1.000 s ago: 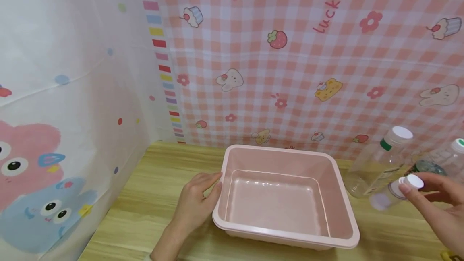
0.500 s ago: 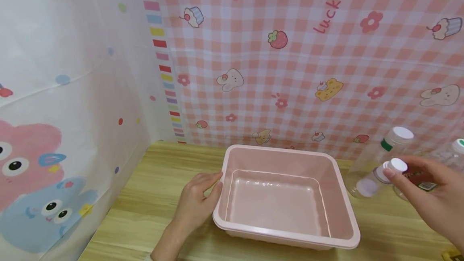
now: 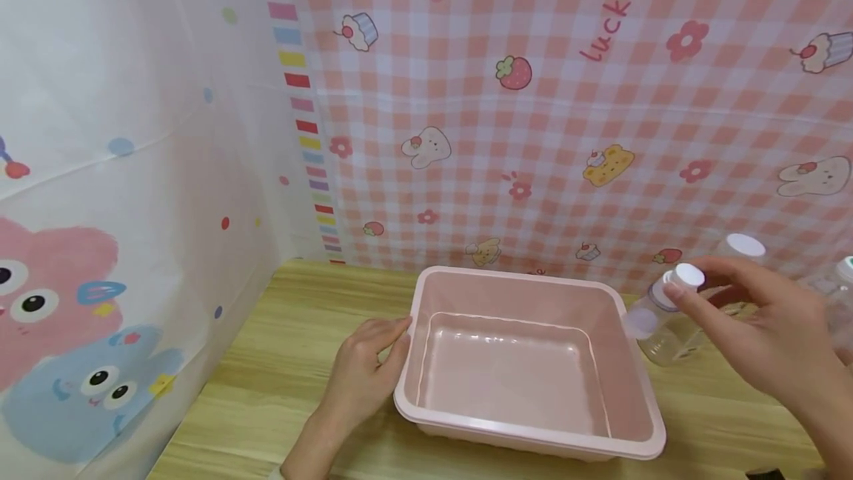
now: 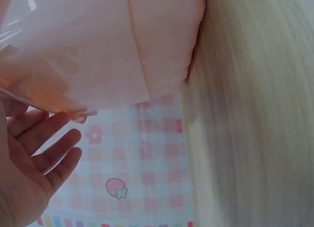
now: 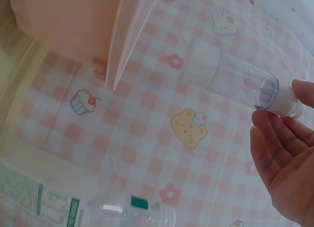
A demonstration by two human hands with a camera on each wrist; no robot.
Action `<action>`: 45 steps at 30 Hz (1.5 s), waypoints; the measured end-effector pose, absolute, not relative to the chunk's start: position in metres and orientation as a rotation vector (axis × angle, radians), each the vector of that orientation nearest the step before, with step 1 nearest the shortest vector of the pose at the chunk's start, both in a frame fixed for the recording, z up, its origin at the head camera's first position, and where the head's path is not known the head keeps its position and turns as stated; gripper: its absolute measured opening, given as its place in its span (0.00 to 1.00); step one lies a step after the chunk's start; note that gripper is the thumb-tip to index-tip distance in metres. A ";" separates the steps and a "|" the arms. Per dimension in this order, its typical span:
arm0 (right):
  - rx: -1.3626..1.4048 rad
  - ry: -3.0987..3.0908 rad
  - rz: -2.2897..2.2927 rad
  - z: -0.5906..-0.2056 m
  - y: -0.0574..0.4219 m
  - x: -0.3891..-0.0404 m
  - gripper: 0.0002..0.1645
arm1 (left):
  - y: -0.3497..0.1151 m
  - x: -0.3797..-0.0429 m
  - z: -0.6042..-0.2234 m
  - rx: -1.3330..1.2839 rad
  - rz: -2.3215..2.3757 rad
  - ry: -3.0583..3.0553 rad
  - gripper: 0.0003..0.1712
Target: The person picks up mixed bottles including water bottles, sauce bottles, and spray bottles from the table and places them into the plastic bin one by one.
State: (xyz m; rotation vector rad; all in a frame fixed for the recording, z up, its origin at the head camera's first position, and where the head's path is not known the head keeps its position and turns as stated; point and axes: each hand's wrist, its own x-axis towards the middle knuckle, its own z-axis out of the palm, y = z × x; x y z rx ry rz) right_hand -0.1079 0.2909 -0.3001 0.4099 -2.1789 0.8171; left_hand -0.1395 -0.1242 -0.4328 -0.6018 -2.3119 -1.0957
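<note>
My right hand [image 3: 766, 324] pinches a small clear bottle [image 3: 656, 304] by its white cap [image 3: 689, 276], thumb on one side and fingers on the other. The bottle tilts, its base overlapping the right rim of the pink plastic basin [image 3: 526, 435] in the head view. In the right wrist view the bottle [image 5: 240, 79] lies across the picture, its broad whitish end near the basin's edge [image 5: 130, 35]. My left hand [image 3: 365, 361] touches the basin's left rim with thumb and forefinger; the left wrist view shows the other fingers [image 4: 64, 165] loosely extended below the rim.
A tall clear bottle with a white cap [image 3: 745, 245] stands behind my right hand, partly hidden. Another clear bottle [image 3: 846, 291] is at the right edge. A dark object [image 3: 765, 475] shows at the bottom edge. Behind the wooden table [image 3: 266, 347] hangs a pink checked cloth [image 3: 466, 110].
My right hand has carried the small bottle left and upward, from beside the tall bottle to the basin's right rim. The left hand and basin stay in place.
</note>
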 end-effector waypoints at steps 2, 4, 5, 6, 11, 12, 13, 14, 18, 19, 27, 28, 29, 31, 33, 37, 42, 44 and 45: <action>0.451 -2.165 0.833 -0.298 0.286 -0.111 0.20 | -0.124 -0.140 -0.432 -0.606 -1.093 -2.311 0.15; 0.489 -2.158 0.838 -0.297 0.282 -0.114 0.21 | -0.124 -0.139 -0.432 -0.604 -1.092 -2.315 0.15; 0.502 -2.158 0.840 -0.296 0.280 -0.116 0.21 | -0.124 -0.139 -0.432 -0.600 -1.091 -2.319 0.15; 0.514 -2.157 0.838 -0.296 0.278 -0.118 0.21 | -0.124 -0.139 -0.432 -0.597 -1.090 -2.322 0.15; 0.514 -2.179 0.857 -0.294 0.269 -0.125 0.21 | -0.123 -0.139 -0.431 -0.578 -1.086 -2.336 0.15; 0.507 -2.190 0.865 -0.293 0.267 -0.126 0.21 | -0.123 -0.139 -0.431 -0.577 -1.086 -2.335 0.15; 0.495 -2.203 0.876 -0.293 0.265 -0.127 0.21 | -0.123 -0.139 -0.431 -0.576 -1.086 -2.336 0.15; 0.485 -2.217 0.873 -0.292 0.263 -0.128 0.21 | -0.123 -0.139 -0.431 -0.578 -1.087 -2.334 0.15; 0.464 -2.267 0.893 -0.288 0.254 -0.132 0.18 | -0.123 -0.139 -0.431 -0.581 -1.080 -2.325 0.15; 0.469 -2.273 0.892 -0.288 0.252 -0.134 0.18 | -0.124 -0.139 -0.431 -0.581 -1.077 -2.323 0.15; 0.520 -2.301 0.941 -0.281 0.234 -0.143 0.14 | -0.124 -0.139 -0.432 -0.582 -1.085 -2.326 0.15; 0.523 -2.306 0.956 -0.281 0.232 -0.144 0.14 | -0.124 -0.139 -0.432 -0.583 -1.087 -2.327 0.15; 0.525 -2.311 0.966 -0.280 0.230 -0.146 0.15 | -0.124 -0.139 -0.433 -0.583 -1.090 -2.326 0.15; 0.543 -2.310 0.973 -0.280 0.225 -0.149 0.15 | -0.124 -0.139 -0.433 -0.582 -1.093 -2.326 0.15; 0.541 -2.334 0.991 -0.278 0.221 -0.151 0.14 | -0.123 -0.139 -0.433 -0.583 -1.098 -2.325 0.15; 0.554 -2.359 1.052 -0.277 0.211 -0.156 0.14 | -0.123 -0.139 -0.434 -0.589 -1.105 -2.323 0.15; 0.567 -2.384 1.147 -0.276 0.198 -0.164 0.12 | -0.123 -0.139 -0.434 -0.593 -1.096 -2.317 0.15; 0.572 -2.401 1.175 -0.278 0.192 -0.168 0.12 | -0.123 -0.140 -0.434 -0.593 -1.093 -2.314 0.15; 0.578 -2.408 1.180 -0.280 0.189 -0.170 0.11 | -0.123 -0.140 -0.434 -0.593 -1.093 -2.313 0.15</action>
